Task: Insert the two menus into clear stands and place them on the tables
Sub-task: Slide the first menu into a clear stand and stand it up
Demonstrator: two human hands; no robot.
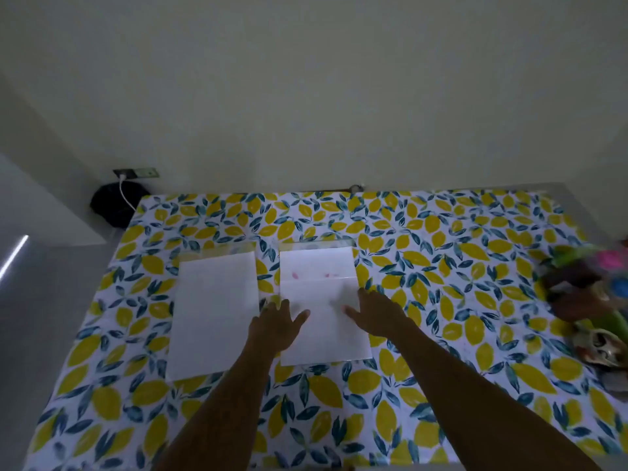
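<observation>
Dark bag (117, 205), far left, off the table. Left menu (212, 314): flat on the lemon cloth (441, 300), a clear stand's edge (217, 249) showing beyond its top, untouched. Left hand (273, 322): fingers spread, holding nothing, at the right menu's (323, 321) left edge. Right hand (377, 316): likewise spread and empty, at its right edge. Step judged: lifting this sheet; pinch both edges evenly, avoid creasing. Coloured clutter (591, 294), far right.

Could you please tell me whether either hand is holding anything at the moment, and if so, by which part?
Nothing is held. The left hand and right hand lie open and flat over the right-hand menu sheet, at its left and right edges.
</observation>
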